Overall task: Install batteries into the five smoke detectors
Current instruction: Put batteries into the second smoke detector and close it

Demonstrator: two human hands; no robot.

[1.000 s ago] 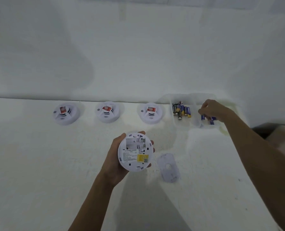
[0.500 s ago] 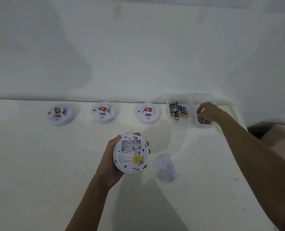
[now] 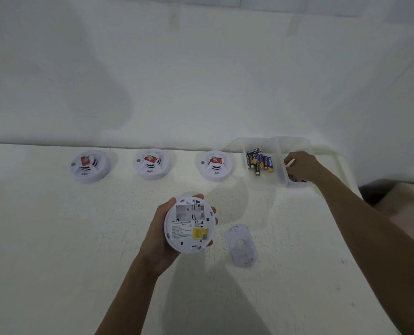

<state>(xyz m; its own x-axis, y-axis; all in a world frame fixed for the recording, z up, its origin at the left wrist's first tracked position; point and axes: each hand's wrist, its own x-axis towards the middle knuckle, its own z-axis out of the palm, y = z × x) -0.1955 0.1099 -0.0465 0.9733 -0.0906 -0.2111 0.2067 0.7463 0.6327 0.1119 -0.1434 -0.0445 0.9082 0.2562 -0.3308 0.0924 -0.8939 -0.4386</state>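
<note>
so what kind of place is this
Probably a plain workbench staged for a task: white table against a white wall, smoke detectors lined up in a row, a clear bin of loose batteries.

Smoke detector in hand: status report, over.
Left hand grips smoke detector, back up, battery bay empty. Right hand down in clear bin, right compartment; grasp unclear. Cover off, on table beside; bay unobstructed.

The white table (image 3: 56,238) carries three smoke detectors (image 3: 151,164) face up in a row near the wall. Just right of them is a clear divided tray (image 3: 264,183) (batteries (image 3: 260,160) lie in its left compartment). A loose oval cover plate (image 3: 241,247) lies flat nearer the front.
</note>
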